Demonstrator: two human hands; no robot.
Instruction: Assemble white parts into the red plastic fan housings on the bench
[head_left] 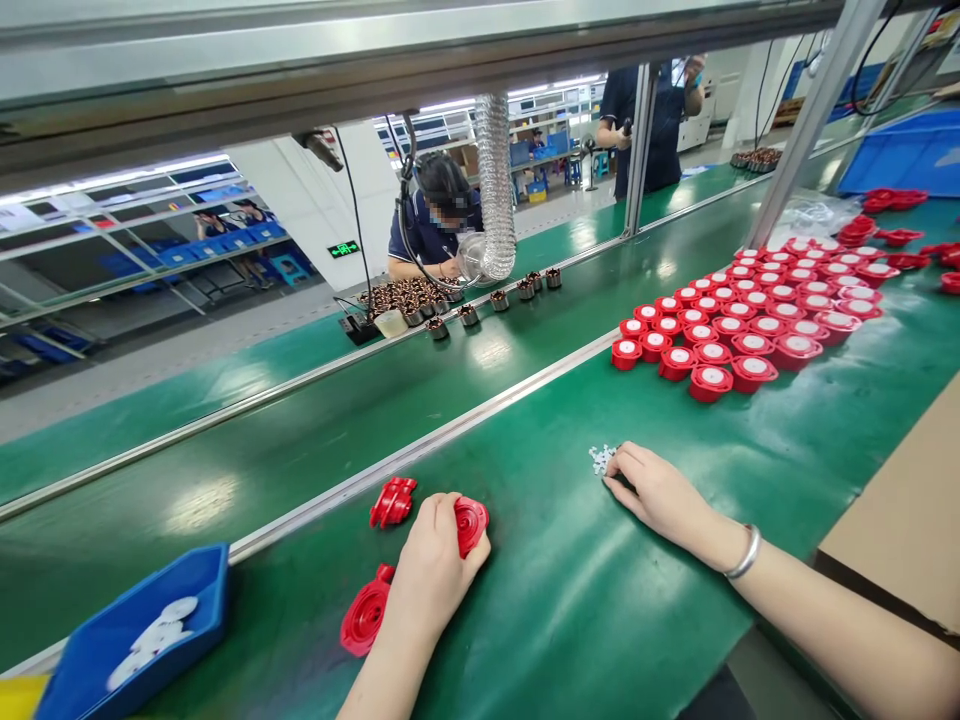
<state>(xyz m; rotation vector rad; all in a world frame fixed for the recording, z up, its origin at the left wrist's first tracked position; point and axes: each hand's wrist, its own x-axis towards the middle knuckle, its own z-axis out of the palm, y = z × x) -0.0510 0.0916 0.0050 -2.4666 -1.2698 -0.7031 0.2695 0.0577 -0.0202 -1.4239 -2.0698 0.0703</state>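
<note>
My left hand (435,560) is wrapped round a red plastic housing (471,526), its ringed hollow side tilted up toward me. Just left of that hand, another red housing (365,618) lies on the green mat, partly covered by my wrist. A small cluster of red parts (392,503) sits beyond it. My right hand (651,492), with a silver bangle at the wrist, reaches to a little pile of tiny white plastic pieces (600,458). Its thumb and fingertips come together at the pile's edge; whatever is between them is too small to make out.
Rows of red housings with white discs (752,343) fill the mat at right. A blue bin (214,610) holds white discs at lower left. Cardboard (900,510) lies at right. Across the metal rail, a person (431,215) works beside copper-wound motor parts (416,297).
</note>
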